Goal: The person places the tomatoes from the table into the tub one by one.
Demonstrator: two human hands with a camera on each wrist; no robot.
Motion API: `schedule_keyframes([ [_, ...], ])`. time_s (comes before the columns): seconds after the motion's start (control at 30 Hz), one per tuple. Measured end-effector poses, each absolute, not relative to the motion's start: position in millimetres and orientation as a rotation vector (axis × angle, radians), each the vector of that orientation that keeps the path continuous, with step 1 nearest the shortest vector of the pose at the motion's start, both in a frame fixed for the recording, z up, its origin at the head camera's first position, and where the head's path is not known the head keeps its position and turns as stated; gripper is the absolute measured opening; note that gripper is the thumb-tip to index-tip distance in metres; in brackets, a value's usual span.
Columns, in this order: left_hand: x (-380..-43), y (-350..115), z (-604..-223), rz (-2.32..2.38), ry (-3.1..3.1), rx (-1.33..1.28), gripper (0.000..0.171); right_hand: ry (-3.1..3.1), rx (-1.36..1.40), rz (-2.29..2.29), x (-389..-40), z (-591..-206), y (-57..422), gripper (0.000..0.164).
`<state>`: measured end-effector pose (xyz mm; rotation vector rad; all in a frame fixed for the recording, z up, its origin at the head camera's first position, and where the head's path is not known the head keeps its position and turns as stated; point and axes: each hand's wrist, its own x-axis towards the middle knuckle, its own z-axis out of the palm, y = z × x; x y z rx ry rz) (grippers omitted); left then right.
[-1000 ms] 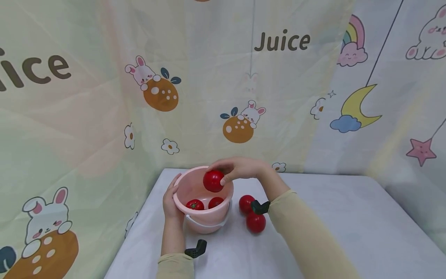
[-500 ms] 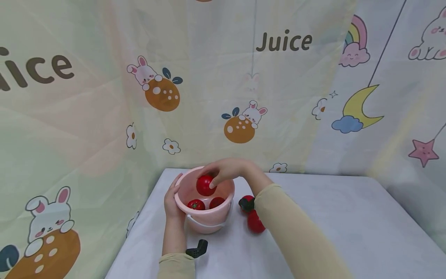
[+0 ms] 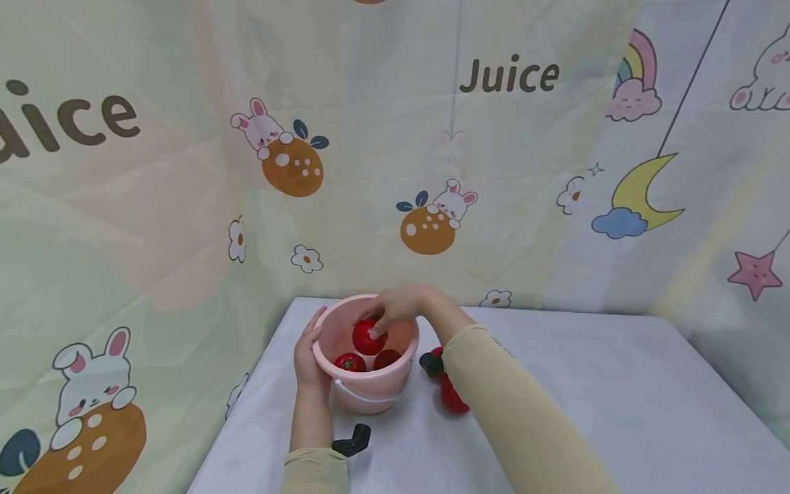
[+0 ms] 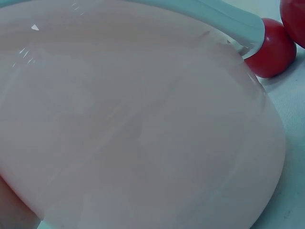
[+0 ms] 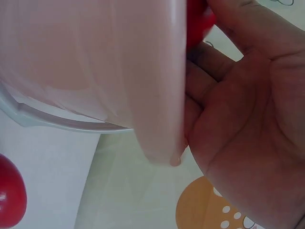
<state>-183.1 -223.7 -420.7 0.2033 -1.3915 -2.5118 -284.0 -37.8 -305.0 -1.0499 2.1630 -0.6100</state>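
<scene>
A pink bucket [image 3: 370,384] with a pale handle [image 4: 219,19] stands on the table. Against its left side, my left hand [image 3: 308,360] holds it, fingertips near the rim. My right hand [image 3: 398,307] reaches over the far right rim and grips a red tomato [image 3: 367,341] inside the mouth. Below that, one tomato with a green top [image 3: 350,362] and a second tomato [image 3: 387,358] lie in the bucket. In the right wrist view, the rim hides most of the held tomato [image 5: 198,24] and some fingers.
Right of the bucket lie two more tomatoes, a front one [image 3: 453,398] and a rear one [image 3: 437,351] mostly covered by my right sleeve and black wrist device [image 3: 431,365]. The white table [image 3: 592,370] meets a printed cloth backdrop [image 3: 370,137] behind and at left.
My right hand has carried its tomato leftward and down from above the right of the mouth into the bucket. My left hand stays on the bucket's side.
</scene>
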Motion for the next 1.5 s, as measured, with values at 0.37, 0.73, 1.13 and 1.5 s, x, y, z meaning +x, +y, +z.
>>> schedule_keyframes([
  [0.37, -183, -222, -418, -2.535, -1.377, 0.198, 0.045, 2.175, -1.034, -0.663, -279, -309, -30, 0.046],
  [0.73, -182, -222, -419, -2.550, -1.377, 0.208, 0.045, 2.243, -1.071, -0.710, -277, -315, -23, 0.044],
  [1.13, -181, -223, -418, -2.549, -1.351, 0.200, 0.045, 2.348, -1.025, -0.984, -267, -326, -2, 0.038],
  [1.5, -183, -222, -420, -2.520, -1.367, 0.179, 0.045, 2.395, -0.834, -1.400, -244, -355, 48, 0.054],
])
